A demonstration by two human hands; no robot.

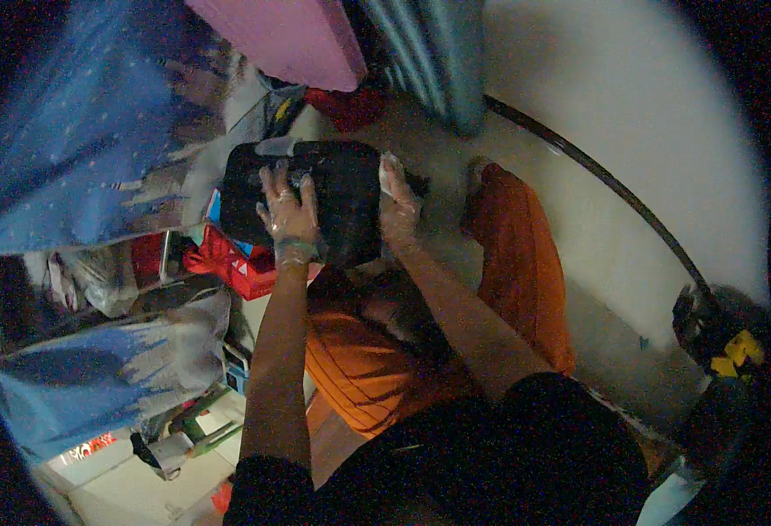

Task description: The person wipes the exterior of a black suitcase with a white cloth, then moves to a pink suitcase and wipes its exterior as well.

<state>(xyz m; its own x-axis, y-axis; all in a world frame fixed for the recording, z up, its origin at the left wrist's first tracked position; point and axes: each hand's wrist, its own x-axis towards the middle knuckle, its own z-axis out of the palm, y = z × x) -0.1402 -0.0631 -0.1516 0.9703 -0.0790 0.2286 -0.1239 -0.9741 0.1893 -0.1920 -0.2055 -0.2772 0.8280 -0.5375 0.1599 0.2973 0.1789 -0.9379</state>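
A dark, rounded-rectangular case or bag [342,197] lies in front of me above my legs. My left hand [291,212], in a thin clear plastic glove, rests on its upper face with the fingers spread. At the right edge of the case, my right hand [400,207], also in clear plastic, grips the side; some of its fingers are hard to make out. A pale, translucent strip [277,146] shows at the far edge of the case. The picture is dim and grainy, so surface details on the case are unclear.
A red box [244,266] sits just left of the case. Blue patterned cloth [83,144] hangs at left, before shelves holding a plastic bag [106,279]. A pink panel [293,43] and a grey-green ribbed object [438,59] stand ahead. Orange cloth [523,263] covers my legs.
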